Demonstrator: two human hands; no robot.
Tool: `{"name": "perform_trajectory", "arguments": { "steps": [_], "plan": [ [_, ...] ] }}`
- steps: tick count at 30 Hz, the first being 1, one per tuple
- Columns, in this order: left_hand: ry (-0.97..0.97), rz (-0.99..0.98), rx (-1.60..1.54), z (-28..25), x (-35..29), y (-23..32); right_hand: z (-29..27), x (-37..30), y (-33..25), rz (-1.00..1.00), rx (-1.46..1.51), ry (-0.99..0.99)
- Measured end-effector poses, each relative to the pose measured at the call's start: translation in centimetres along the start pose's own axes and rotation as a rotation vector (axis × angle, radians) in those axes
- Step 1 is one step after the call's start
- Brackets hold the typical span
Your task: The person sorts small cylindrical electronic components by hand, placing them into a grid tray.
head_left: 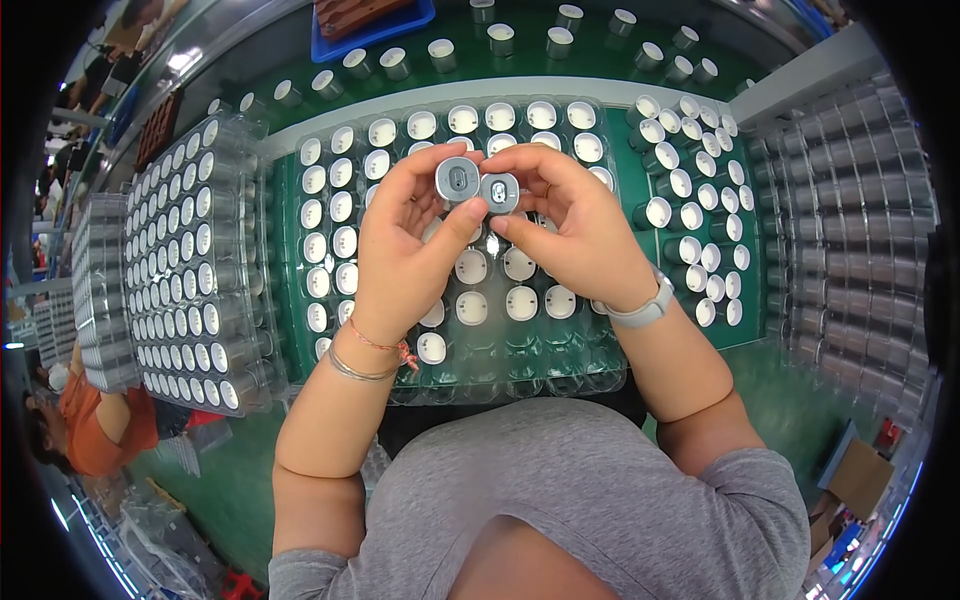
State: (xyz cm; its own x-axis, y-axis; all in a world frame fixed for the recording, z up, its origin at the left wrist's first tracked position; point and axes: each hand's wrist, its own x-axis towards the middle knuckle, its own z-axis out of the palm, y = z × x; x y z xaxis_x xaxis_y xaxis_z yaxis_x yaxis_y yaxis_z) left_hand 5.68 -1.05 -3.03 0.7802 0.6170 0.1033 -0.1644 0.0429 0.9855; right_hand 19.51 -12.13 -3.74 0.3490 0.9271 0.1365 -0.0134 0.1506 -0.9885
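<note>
Above the middle of a clear plastic tray (520, 350), my two hands are close together. My left hand (408, 235) pinches a grey round metal-rimmed cylinder (458, 176), its open end with a dark inside turned up toward me. In my right hand (575, 225), between thumb and fingers, is a slightly smaller grey cylinder (500, 193) with a small bright oval in its end. The two cylinders touch or nearly touch side by side. Below them the tray holds rows of white-topped cylinders (471, 307); some pockets toward me hold none.
Loose white-topped cylinders (690, 215) stand on the green table to the right. Stacked filled trays (175, 270) rise at left, and a tall stack of clear trays (840, 230) at right. Behind a grey rail, more cylinders (441, 55) stand near a blue bin (330, 48). A person (100, 430) is at far left.
</note>
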Motion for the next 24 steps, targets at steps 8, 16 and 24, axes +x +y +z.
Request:
{"name": "perform_trajectory", "arguments": {
  "steps": [8,16,24],
  "plan": [
    [0.005,0.253,0.01,-0.7,0.3,-0.6,0.0,-0.2,-0.7,0.107,0.046,-0.02],
    [0.111,0.299,0.141,-2.0,-0.2,4.4,-0.3,0.1,-0.3,0.023,0.034,0.023],
    [0.081,0.089,0.286,-4.8,-5.6,4.1,-0.4,-1.5,-3.5,0.009,-0.041,-0.078]
  ]
}}
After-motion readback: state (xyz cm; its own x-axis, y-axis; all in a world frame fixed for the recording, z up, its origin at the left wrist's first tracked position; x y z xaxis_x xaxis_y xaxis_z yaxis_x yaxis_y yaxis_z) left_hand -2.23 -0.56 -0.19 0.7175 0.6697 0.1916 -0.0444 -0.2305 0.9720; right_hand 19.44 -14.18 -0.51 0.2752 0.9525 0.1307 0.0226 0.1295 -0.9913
